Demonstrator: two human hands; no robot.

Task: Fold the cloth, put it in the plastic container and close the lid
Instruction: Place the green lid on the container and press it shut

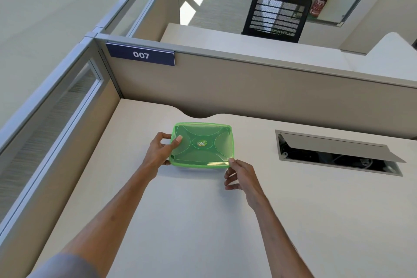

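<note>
Your pale tabletop (203, 221) sat inside cubicle partitions (248, 88) — cable hatch (336, 153) at three o'clock; both grips — left hand (159, 152), right hand (240, 176) — pinched the green container (203, 144), contents indistinct.

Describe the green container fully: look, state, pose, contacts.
The green container is a translucent plastic rectangular box with rounded corners, lying flat on the white desk. Its lid is on, moulded with curved ribs and a round sticker at centre. The left hand grips its left edge, thumb on the lid; the right hand pinches the near right corner. Contents cannot be made out.
</note>
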